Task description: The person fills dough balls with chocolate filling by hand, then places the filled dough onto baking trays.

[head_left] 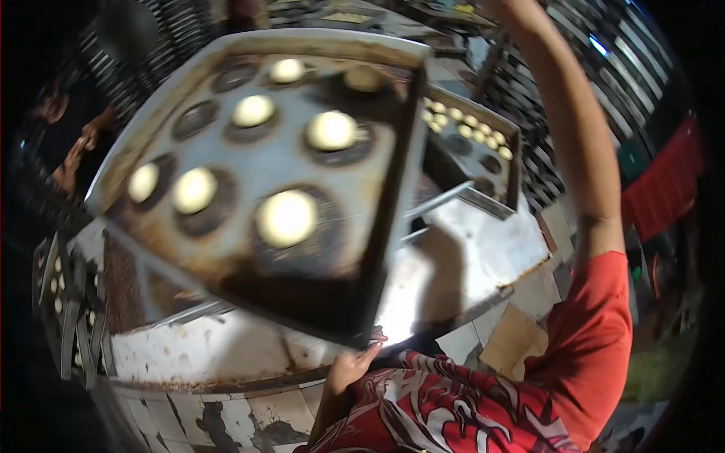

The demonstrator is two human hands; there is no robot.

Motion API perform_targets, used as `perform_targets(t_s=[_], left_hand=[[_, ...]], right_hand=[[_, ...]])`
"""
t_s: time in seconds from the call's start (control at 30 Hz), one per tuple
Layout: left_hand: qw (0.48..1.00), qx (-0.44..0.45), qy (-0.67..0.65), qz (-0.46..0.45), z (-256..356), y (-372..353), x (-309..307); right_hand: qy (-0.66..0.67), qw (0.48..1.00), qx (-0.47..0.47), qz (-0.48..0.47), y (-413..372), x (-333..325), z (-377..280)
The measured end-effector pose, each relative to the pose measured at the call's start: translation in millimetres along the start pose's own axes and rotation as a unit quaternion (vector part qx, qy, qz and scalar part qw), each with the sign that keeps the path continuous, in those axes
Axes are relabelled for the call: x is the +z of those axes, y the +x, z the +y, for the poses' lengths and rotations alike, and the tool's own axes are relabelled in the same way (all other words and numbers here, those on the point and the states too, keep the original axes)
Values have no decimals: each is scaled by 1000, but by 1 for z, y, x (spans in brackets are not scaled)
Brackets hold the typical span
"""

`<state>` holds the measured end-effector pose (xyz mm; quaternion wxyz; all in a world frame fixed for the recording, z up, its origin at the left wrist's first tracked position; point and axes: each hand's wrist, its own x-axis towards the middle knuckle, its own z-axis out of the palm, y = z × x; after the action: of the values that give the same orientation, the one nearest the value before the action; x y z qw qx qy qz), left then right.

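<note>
A large worn metal baking tray point(249, 155) is raised and tilted close in front of me, above the table. Several pale, round dough balls point(287, 218) sit on it, many over dark round stains. My left hand point(355, 368) grips the tray's near corner, with part of the fingers hidden by it. My right arm, in a red sleeve, reaches up along the right side. It leaves the top of the view around the wrist, so the right hand is out of sight.
Beyond the raised tray, a second tray point(495, 172) with rows of small dough balls rests on the white table point(491, 249). A rack point(72, 313) with dough balls stands at left. Another person's hands point(79, 155) show at far left. Cardboard point(515, 341) lies on the tiled floor.
</note>
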<state>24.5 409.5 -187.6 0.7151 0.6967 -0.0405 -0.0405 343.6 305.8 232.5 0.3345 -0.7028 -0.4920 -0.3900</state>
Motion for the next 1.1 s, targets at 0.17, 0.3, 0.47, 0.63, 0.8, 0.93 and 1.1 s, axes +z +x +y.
perform_targets(t_s=[0.17, 0.3, 0.47, 0.63, 0.8, 0.93, 1.1], left_hand=[[993, -47, 58, 95, -15, 48, 70], [973, -154, -93, 148, -9, 57, 119], [954, -221, 1, 201, 24, 65, 147], [959, -173, -21, 223, 34, 54, 153], [964, -116, -122, 204, 25, 23, 144], [876, 49, -433, 204, 25, -10, 135], [862, 56, -254, 435, 28, -117, 105]], right_hand=[[-131, 926, 265, -233, -234, -12, 252], [-76, 823, 502, -255, -406, 50, 357], [-174, 759, 565, -272, -409, 151, 344], [210, 775, 595, -37, -425, 185, 381], [318, 847, 427, 21, -340, 23, 118], [354, 882, 295, -98, -413, 20, -100], [470, 849, 24, -240, -402, 37, -265]])
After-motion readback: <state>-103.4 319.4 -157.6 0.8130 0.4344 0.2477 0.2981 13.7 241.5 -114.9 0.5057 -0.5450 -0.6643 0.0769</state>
